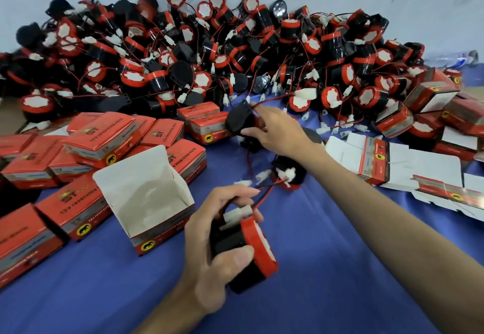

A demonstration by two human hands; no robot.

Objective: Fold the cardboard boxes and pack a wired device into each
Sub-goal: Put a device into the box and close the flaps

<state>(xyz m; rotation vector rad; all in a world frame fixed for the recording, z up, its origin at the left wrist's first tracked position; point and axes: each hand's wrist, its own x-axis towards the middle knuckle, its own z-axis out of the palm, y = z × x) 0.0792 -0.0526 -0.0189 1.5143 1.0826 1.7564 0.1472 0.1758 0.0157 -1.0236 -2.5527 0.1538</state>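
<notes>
Wired device (258,244), black body w/ red rim, sits in the left hand (209,255), fingers curled round it, near the desk's (327,281) front edge. Looks like rigid plastic, prob. light. Wire + white plug flop loose, so grip the body, not the lead. Open box (146,202) stands just left of it. Right hand (277,129) pinches a second device (239,121) mid-desk, by the pile (209,53) along the far edge.

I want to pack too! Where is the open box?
In the head view, the open box stands on the blue cloth, left of the left hand.
</notes>
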